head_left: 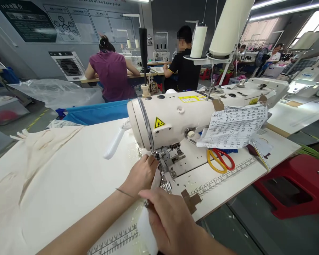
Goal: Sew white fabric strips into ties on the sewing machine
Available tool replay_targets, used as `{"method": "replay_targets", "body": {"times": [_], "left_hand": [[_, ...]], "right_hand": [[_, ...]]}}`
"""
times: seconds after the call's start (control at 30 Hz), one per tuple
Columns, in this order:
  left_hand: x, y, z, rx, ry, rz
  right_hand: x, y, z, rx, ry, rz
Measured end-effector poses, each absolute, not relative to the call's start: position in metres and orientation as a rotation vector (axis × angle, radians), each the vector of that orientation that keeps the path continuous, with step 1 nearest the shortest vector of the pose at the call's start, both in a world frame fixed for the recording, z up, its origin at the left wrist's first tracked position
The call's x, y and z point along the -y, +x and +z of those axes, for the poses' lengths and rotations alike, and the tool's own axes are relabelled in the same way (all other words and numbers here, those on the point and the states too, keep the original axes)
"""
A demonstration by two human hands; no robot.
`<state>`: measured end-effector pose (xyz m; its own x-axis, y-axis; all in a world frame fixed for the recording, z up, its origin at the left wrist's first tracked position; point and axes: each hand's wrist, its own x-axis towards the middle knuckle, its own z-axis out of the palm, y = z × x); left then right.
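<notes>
A white industrial sewing machine [170,118] stands on the table ahead of me. My left hand [143,173] is closed at its needle area, fingers bent down beside the presser foot, which they partly hide. Between my hands runs a narrow white fabric strip [156,179], and my left fingers press on its upper end. Lower down, my right hand [170,216] is closed around a thin pointed metal tool [125,192], its tip pointing left across my left wrist. White cloth [146,226] hangs below my right hand.
Red and yellow-handled scissors [220,160] and a handwritten sheet [232,127] lie right of the machine. Cream fabric [42,152] covers the table's left side. Thread cones [199,41] stand above. A red stool [295,184] is at right; two people sit ahead.
</notes>
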<state>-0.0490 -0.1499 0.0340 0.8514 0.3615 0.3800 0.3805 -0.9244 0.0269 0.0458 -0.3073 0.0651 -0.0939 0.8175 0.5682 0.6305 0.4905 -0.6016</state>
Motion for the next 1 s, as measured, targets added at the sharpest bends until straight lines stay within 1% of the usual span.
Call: {"method": "replay_targets", "body": {"times": [0.07,0.13,0.27,0.33,0.5,0.8,1.0], "left_hand": [[0.150,-0.047,0.033,0.643,-2.938,-0.616],[0.149,-0.049,0.032,0.741,-2.918,-0.691],[0.141,-0.058,0.029,0.961,-3.108,-1.011],[0.136,-0.061,0.029,0.991,-3.236,-1.102],[0.131,-0.061,0.029,1.063,-3.343,-1.161],[0.130,-0.061,0.027,1.184,-3.365,-1.195],[0.130,-0.061,0.026,1.173,-3.379,-1.200]], "right_hand": [[0.310,0.044,0.062,1.839,-1.225,0.234],[0.315,0.048,0.055,1.799,-1.331,0.183],[0.319,0.067,0.039,1.665,-1.690,0.139],[0.316,0.076,0.034,1.663,-1.800,0.108],[0.301,0.078,0.026,1.705,-1.886,-0.002],[0.294,0.075,0.021,1.692,-1.885,-0.022],[0.293,0.074,0.019,1.698,-1.912,-0.046]]}}
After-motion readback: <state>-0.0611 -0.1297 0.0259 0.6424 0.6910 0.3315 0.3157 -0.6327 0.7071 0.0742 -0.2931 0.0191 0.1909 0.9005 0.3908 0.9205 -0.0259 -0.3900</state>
